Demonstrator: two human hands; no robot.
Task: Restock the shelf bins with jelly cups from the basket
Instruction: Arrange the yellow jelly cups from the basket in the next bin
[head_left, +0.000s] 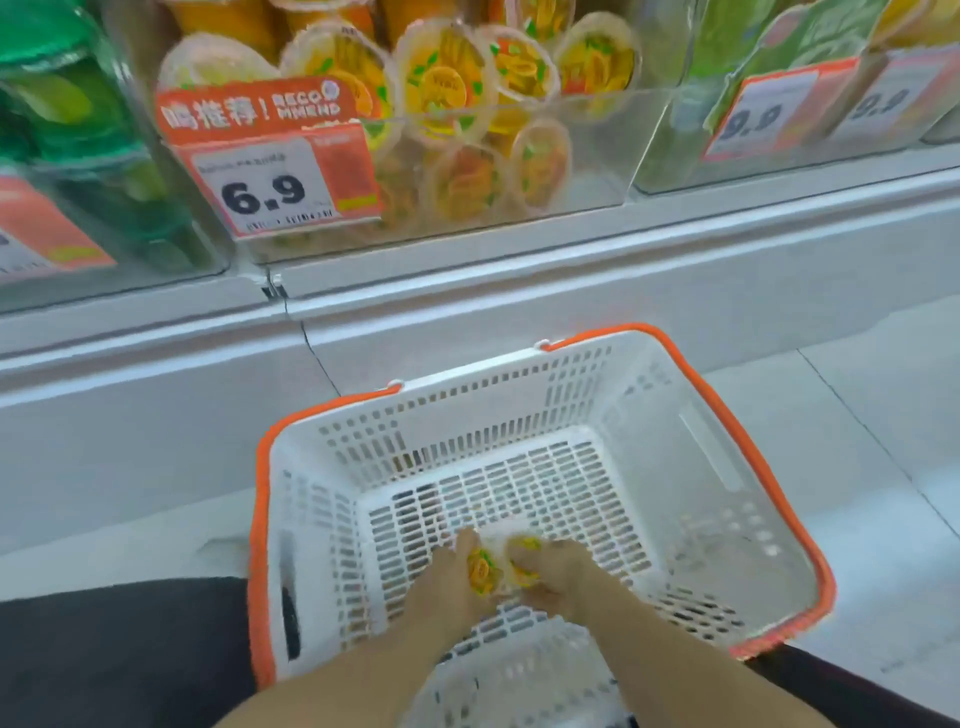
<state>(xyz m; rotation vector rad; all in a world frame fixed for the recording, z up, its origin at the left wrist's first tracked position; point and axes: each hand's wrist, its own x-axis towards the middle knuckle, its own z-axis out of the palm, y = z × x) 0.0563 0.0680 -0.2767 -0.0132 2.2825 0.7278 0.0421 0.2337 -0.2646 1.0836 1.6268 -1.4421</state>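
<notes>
From the head view, the person bends over a white basket (691, 467) with an orange rim, which stands on the floor just in front of the shelf. Both hands are down at the near part of the basket bottom. The left hand (447, 582) and the right hand (558, 577) come together around the last jelly cups (501, 564), with yellow and green lids; the fingers of each hand curl on the cups, so each hand seems to hold at least one. How many cups are there I cannot tell, because the picture is blurred at this place. The other part of the basket bottom shows only its open grid, no more cups.

Farther away and higher, the clear bin (571, 156) in the middle of the shelf is already well filled with the same orange and yellow cups, behind a price tag (270, 189) that reads 6.9. To the left stands a bin with green items (78, 130); to the right are more bins with tags of 9.9.

In my judgement the task is almost finished: what remains is to lift this last handful and put it into the middle bin.
</notes>
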